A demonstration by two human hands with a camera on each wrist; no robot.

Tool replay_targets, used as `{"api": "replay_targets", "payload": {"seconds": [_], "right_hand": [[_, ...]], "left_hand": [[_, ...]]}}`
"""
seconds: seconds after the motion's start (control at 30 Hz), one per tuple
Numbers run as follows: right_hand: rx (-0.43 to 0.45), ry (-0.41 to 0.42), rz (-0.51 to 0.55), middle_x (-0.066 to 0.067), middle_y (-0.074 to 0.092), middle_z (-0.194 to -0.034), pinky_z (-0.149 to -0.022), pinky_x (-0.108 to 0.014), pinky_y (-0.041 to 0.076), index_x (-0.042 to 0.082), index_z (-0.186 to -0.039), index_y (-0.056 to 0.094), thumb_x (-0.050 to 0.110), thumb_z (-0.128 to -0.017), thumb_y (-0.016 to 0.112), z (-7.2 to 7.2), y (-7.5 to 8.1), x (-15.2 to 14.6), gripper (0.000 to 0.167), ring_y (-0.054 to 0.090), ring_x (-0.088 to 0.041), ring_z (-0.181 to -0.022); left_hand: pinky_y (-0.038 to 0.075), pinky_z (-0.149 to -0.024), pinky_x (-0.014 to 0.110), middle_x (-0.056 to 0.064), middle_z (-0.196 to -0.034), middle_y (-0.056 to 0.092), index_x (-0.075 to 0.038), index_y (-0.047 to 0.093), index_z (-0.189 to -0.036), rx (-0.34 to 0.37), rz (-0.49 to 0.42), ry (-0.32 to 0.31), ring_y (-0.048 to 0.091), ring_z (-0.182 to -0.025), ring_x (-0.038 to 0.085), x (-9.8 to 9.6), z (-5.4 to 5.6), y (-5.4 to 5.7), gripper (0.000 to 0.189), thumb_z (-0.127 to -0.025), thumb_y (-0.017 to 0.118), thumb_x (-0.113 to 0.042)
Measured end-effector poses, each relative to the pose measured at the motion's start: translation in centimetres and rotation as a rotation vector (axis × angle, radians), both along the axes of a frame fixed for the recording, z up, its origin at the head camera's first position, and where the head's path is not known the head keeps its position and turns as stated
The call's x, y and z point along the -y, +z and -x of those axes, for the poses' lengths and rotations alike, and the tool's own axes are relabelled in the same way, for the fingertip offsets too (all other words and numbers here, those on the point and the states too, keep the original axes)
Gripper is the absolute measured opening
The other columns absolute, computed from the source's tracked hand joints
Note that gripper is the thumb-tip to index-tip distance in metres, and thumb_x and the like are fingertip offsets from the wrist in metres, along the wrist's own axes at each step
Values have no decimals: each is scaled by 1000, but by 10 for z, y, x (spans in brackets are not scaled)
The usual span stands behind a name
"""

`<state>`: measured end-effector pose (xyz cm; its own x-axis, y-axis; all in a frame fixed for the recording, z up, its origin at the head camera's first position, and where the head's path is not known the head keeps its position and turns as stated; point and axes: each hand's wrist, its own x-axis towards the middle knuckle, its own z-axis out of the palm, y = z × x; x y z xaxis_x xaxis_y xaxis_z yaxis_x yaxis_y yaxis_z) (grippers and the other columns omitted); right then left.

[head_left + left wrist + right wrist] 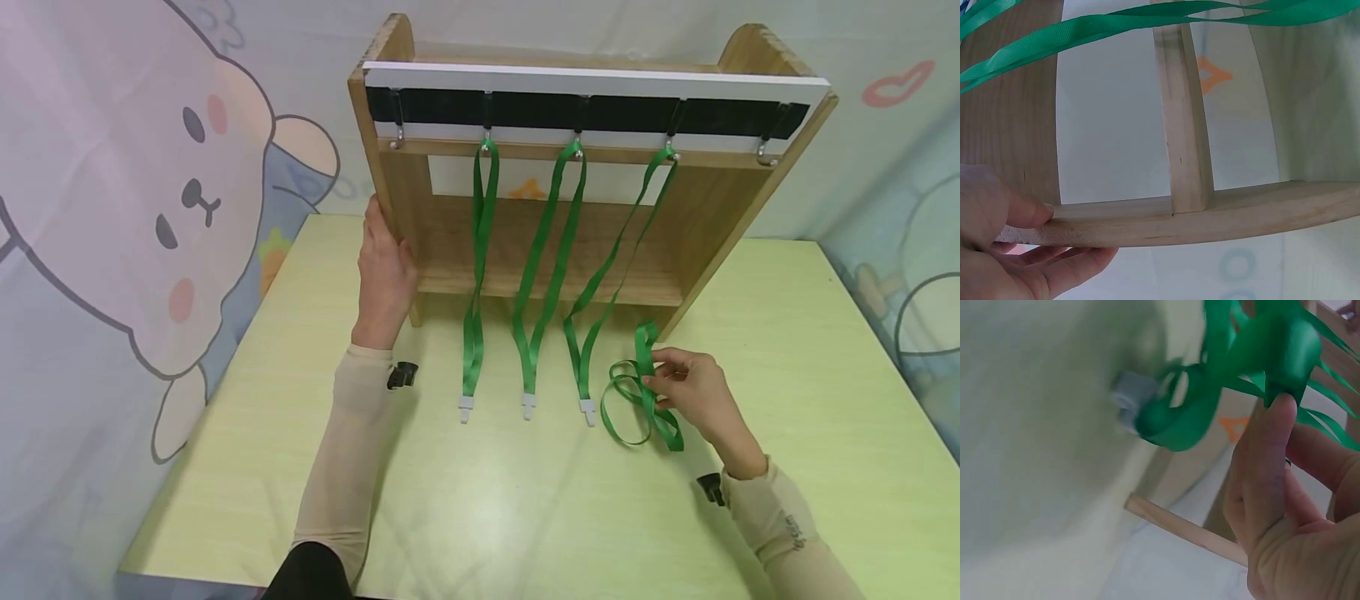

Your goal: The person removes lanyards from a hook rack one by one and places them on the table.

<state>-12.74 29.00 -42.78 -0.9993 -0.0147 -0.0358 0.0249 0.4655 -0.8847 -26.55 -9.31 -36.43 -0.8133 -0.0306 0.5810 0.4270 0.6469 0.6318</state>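
My left hand (384, 287) grips the left side panel of a wooden shelf rack (705, 225); in the left wrist view its thumb lies on one face of the panel (1122, 230) and its fingers on the other. Below the rack's right end, my right hand (697, 392) pinches a green lanyard (647, 358) that hangs in loose loops close over the table. A blurred grey clip (1134, 394) on it shows in the right wrist view. Three more green lanyards hang from the middle hooks: one at left (471, 350), one central (530, 367), one at right (583, 375), each ending in a pale clip.
Along the rack's top runs a white and black rail (536, 108) with hooks. The leftmost hook (398, 137) and the rightmost hook (763, 156) carry nothing. A pale yellow-green table (480, 508) lies underneath, with a cartoon-printed backdrop (97, 167) behind.
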Motion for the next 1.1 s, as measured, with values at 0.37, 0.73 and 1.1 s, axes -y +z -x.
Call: {"api": "replay_targets", "payload": {"seconds": [0.37,0.73,1.1], "right_hand": [[19,89,-261,-15,66,-83,-53,-31,59,-15,-123,60,-5,-90,69,8,-10,-1,36,67,-21,-57],[-8,108,-473,-15,71,-86,-57,-32,54,-15,-117,62,9,-92,71,12,7,0,36,66,-24,-68],[-310,-3,-453,-13,70,-89,-62,-31,51,-3,-107,70,14,-98,67,17,34,1,20,69,-32,-78]], "left_hand": [[45,-104,56,32,-145,39,6,19,-152,-8,-8,-1,48,-130,48,0,2,4,60,-100,50,9],[44,-106,56,33,-145,38,9,20,-152,3,-12,2,47,-131,48,0,4,6,58,-101,50,7],[45,-104,57,34,-146,38,9,21,-152,41,-16,1,48,-129,49,2,0,2,59,-101,49,7]]}}
